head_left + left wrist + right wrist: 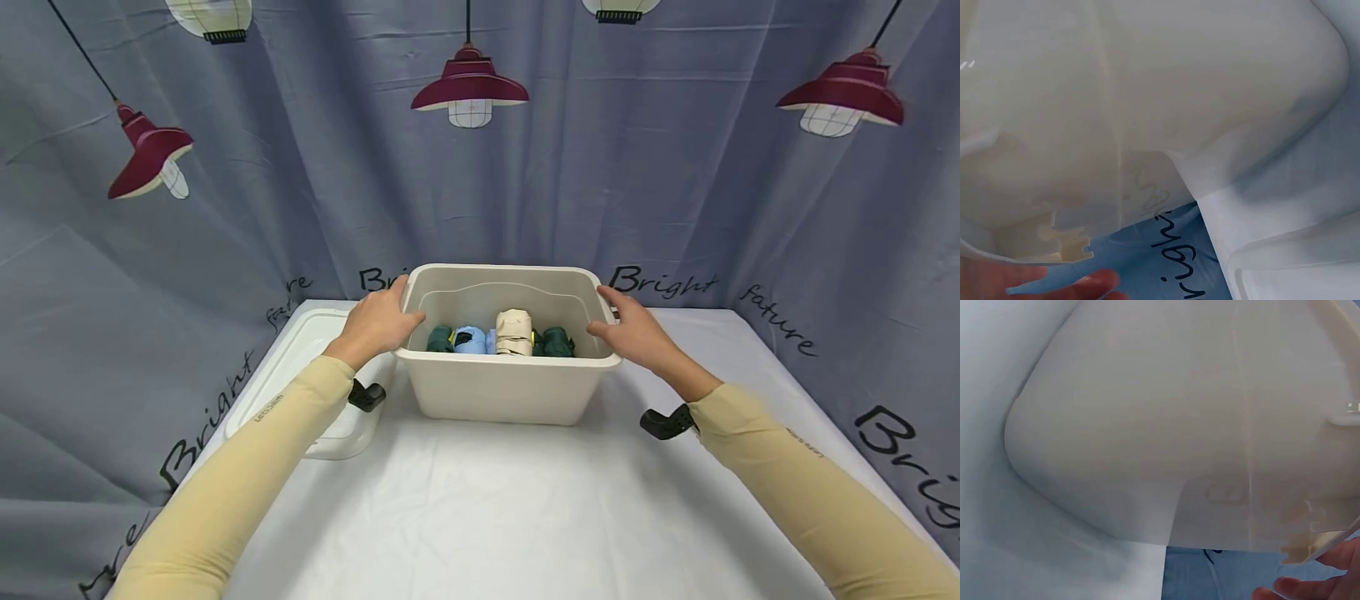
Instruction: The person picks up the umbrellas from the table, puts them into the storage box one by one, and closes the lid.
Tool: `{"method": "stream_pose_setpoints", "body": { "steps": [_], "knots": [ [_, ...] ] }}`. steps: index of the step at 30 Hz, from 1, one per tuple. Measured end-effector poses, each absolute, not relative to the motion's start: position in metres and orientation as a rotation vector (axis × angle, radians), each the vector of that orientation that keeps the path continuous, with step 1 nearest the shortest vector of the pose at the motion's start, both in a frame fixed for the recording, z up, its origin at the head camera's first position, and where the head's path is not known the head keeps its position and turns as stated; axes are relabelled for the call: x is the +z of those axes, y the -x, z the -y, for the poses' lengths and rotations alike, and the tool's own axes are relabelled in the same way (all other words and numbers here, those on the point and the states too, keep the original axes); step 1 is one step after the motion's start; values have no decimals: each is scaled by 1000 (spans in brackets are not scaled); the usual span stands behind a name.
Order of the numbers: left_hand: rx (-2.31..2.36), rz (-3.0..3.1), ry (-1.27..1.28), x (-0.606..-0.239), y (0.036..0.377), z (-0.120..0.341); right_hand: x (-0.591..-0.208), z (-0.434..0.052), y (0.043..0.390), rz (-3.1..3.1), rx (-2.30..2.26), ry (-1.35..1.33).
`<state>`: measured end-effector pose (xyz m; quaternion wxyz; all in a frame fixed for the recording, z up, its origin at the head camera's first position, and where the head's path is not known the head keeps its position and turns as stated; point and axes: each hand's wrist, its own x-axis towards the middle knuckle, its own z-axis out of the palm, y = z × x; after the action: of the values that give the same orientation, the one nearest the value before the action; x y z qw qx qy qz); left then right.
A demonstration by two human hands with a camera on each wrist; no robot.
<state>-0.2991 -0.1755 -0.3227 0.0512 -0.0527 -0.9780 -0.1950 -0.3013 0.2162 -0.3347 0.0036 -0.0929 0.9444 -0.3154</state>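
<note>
A cream plastic storage box [495,387] stands on the white table, its top uncovered. Rolled cloth bundles lie inside: a cream roll [513,332] in the middle, a blue roll [470,340] to its left, and dark green rolls [557,342] towards either end. My left hand [381,321] grips the box's left rim, thumb over the edge. At the opposite end, my right hand [637,329] holds the right rim in the same way. Both wrist views look along the outer box wall [1210,81], with fingertips [1300,587] close below the rim.
A white lid [348,433] lies flat on the left of the table, partly covered by the left forearm. Behind and beside the table [510,508] hangs a grey-blue curtain [637,192] printed with lamps and lettering.
</note>
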Motion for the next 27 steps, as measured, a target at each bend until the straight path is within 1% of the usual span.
{"method": "stream_pose_setpoints", "body": {
  "steps": [10, 17, 20, 27],
  "knots": [
    [-854, 2757, 55, -325, 287, 214, -336, -214, 300, -2891, -1123, 252],
    [-850, 2791, 7, -335, 280, 239, -337, -221, 300, -2844, -1217, 220],
    [-836, 2835, -24, -342, 277, 248, -338, -222, 299, -2824, -1249, 207],
    [-801, 2934, -116, -374, 269, 276, -343, -218, 300, -2791, -1291, 217]
  ]
}}
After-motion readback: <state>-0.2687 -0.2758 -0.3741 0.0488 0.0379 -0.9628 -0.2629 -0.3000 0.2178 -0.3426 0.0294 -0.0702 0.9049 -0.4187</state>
